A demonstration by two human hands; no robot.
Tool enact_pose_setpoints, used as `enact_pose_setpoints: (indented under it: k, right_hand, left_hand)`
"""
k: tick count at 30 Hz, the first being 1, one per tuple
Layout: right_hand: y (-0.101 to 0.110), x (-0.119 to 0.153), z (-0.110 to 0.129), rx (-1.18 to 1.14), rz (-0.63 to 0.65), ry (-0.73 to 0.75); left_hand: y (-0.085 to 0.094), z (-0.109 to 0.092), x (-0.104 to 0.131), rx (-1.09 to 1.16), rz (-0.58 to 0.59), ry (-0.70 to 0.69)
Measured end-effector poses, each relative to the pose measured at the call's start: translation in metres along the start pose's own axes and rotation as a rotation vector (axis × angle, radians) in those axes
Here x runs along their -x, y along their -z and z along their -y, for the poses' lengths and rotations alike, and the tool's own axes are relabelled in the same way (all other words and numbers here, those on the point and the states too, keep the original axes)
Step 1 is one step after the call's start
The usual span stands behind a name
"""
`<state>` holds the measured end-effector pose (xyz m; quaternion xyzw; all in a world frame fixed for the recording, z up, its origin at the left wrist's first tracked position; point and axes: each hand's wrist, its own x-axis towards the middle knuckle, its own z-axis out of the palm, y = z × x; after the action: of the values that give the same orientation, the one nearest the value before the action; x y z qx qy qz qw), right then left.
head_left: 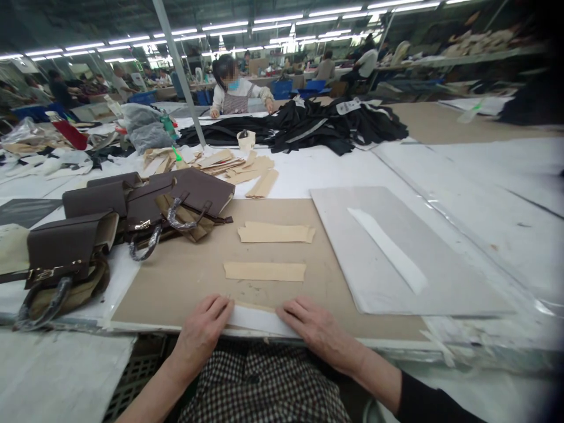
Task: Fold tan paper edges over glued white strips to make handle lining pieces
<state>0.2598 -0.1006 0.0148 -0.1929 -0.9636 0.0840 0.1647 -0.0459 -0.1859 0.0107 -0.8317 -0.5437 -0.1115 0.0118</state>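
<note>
A white strip (pixel 255 320) lies over a tan piece near the front edge of the table, and a thin tan margin shows along its far side. My left hand (pixel 206 320) has its fingers closed together on the strip's left end. At the other end, my right hand (pixel 308 320) grips it with curled fingers. Both thumbs are mostly hidden. Just beyond the hands is a flat tan strip (pixel 264 271), and farther back lies another tan piece (pixel 277 232) with uneven ends. Both rest on a brown board (pixel 176 288).
Dark brown handbags (pixel 97 200) with wrapped handles crowd the left. A grey board (pixel 374 258) at right bears a white strip (pixel 390 249). Behind are tan pieces (pixel 247 167), black fabric (pixel 317 123) and a pole (pixel 180 70). A co-worker (pixel 238 97) sits across the table.
</note>
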Motion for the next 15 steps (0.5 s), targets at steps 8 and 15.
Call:
enact_pose_setpoints:
  k: [8, 15]
  right_hand:
    - [0.0, 0.013, -0.003, 0.039, 0.028, -0.036]
    - [0.001, 0.013, 0.001, 0.064, -0.059, -0.059]
  left_hand:
    - [-0.004, -0.038, -0.023, -0.029, 0.043, 0.065]
    - [-0.019, -0.054, -0.033, 0.056, -0.036, -0.056]
